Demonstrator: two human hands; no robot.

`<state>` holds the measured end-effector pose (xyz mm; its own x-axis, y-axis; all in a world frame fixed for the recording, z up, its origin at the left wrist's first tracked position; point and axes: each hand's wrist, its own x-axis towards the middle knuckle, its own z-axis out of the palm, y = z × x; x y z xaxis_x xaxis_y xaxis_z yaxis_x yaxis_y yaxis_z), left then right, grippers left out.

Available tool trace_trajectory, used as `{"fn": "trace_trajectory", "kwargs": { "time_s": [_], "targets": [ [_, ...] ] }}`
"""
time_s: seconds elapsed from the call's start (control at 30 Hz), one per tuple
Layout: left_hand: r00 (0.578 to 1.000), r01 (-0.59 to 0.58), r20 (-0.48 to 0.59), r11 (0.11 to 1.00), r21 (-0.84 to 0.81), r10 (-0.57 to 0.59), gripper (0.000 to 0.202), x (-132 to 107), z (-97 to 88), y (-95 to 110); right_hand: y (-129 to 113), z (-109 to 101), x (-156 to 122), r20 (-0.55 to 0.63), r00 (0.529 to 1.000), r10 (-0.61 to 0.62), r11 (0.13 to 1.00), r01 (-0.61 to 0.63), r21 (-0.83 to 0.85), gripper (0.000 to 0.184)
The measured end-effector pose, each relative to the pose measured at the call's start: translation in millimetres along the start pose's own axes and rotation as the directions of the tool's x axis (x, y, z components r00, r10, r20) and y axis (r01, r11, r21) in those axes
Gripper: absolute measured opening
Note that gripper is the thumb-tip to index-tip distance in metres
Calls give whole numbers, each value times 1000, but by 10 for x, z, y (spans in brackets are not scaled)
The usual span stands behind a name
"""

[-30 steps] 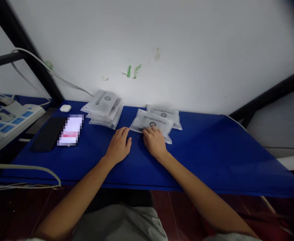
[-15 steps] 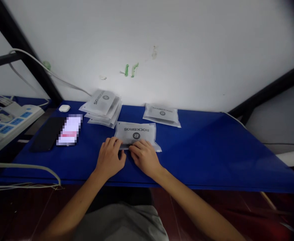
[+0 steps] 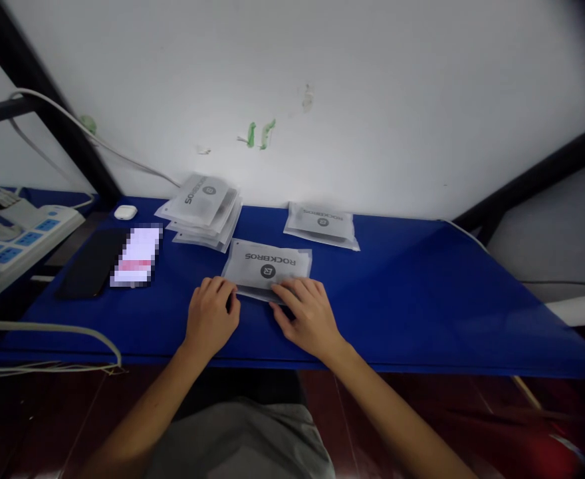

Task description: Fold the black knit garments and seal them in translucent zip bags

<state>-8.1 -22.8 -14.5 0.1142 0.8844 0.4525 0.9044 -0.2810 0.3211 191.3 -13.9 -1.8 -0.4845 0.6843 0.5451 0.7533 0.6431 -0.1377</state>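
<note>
A frosted zip pouch (image 3: 257,258) printed ROCKBROS lies on the blue table before me, its lettering upside down to me. My left hand (image 3: 211,313) has curled fingers at its near left corner. My right hand (image 3: 306,309) covers the near right corner, fingers over the top and thumb by the near edge. Both hands grip along that edge, though the fingertips are partly hidden. Something darker shows faintly inside the pouch. Behind, to the left, is a stack of similar pouches (image 3: 200,203). Another single pouch (image 3: 321,225) lies near the wall.
To the left are a dark phone (image 3: 90,266), a lit phone with a blurred screen (image 3: 137,256) and a white earbud case (image 3: 125,212). A power strip (image 3: 28,243) with cables sits at the far left. A white wall (image 3: 372,120) borders the table's back.
My hands have moved apart along the pouch's near edge, the left one leftward and the right one rightward. The pouch has turned slightly. The other pouches stay put.
</note>
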Motion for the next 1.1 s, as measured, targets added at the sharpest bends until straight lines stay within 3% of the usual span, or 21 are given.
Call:
{"fn": "trace_trajectory", "kwargs": {
  "time_s": [0.33, 1.1],
  "targets": [
    [999, 11, -43, 999, -49, -13, 13, -5, 18, -28, 209, -51, -264, -86, 984, 156, 986, -160, -40, 26],
    [990, -9, -138, 999, -35, 4, 12, -17, 27, -61, 264, -8, -339, -292, 922, 255, 961, -276, -33, 8]
  ]
}}
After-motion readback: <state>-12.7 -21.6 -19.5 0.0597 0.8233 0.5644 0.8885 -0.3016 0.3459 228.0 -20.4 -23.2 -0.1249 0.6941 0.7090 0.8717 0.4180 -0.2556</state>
